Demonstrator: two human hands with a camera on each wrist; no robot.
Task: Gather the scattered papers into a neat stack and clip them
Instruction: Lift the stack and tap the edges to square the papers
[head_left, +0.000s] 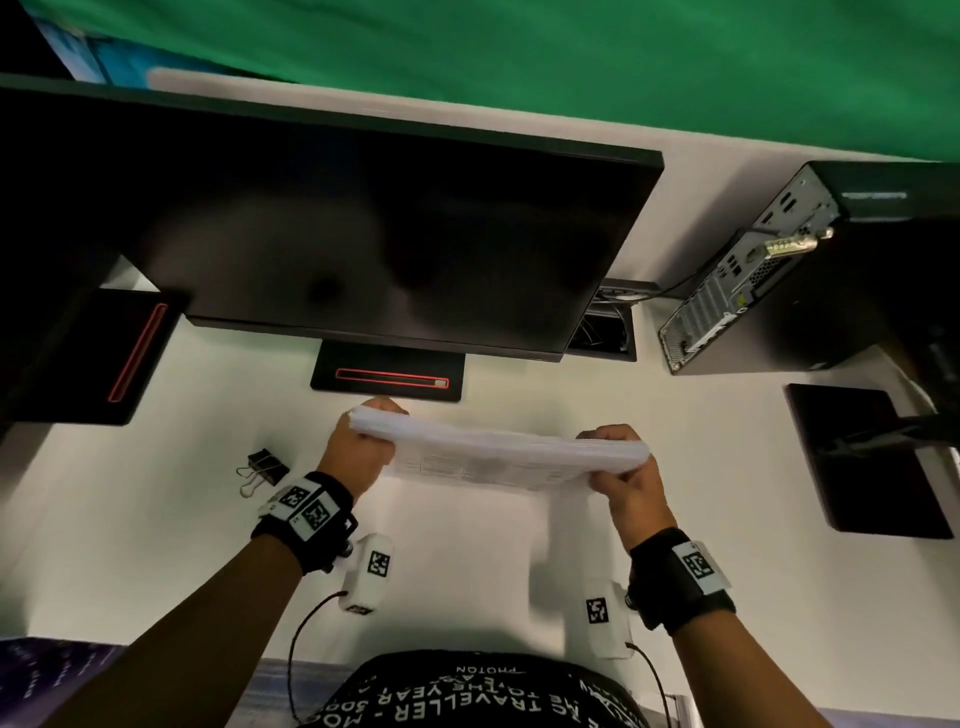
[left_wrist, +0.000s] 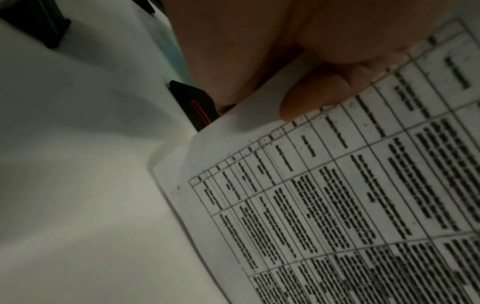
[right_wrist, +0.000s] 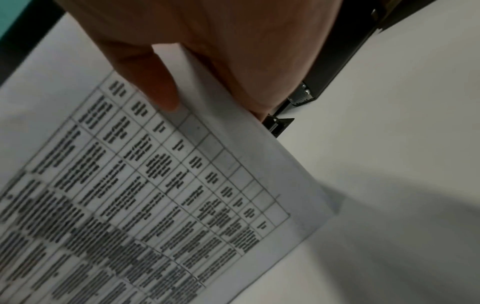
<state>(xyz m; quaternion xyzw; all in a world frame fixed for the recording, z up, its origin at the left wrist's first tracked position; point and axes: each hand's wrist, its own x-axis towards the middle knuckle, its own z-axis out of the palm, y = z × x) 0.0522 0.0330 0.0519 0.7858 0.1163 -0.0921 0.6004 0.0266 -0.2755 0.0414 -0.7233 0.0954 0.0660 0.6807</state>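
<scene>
Printed white lettering on a black shirt (head_left: 483, 691) fills the near edge of the head view, with both forearms reaching away from it over the white table (head_left: 130, 545). Each wrist wears a black strap with square markers. Between the hands, the stack of papers (head_left: 498, 454) stands on its long edge, raised above the table and sagging slightly in the middle. Curled around the stack's left end, the left hand (head_left: 358, 452) has its fingers wrapped over the far side. Gripping the right end in the same way is the right hand (head_left: 631, 486), its knuckles bent over the top edge. A black binder clip (head_left: 265, 470) lies on the table just left of the left wrist, apart from the papers. A dark monitor (head_left: 363, 234) stands at the far side on its base (head_left: 387, 376), a computer case (head_left: 769, 270) sits at the far right, and a black pad (head_left: 862, 460) lies to the right.

From the left wrist, the thumb (left_wrist: 314, 92) presses on the near sheet, a printed table of blurred text (left_wrist: 337, 205); the other fingers are hidden behind the stack.

From the right wrist, one fingertip (right_wrist: 158, 82) lies flat on the printed sheet (right_wrist: 155, 185) while the palm closes on the paper's edge, so this hand pinches the stack. White table surface shows on the right.
</scene>
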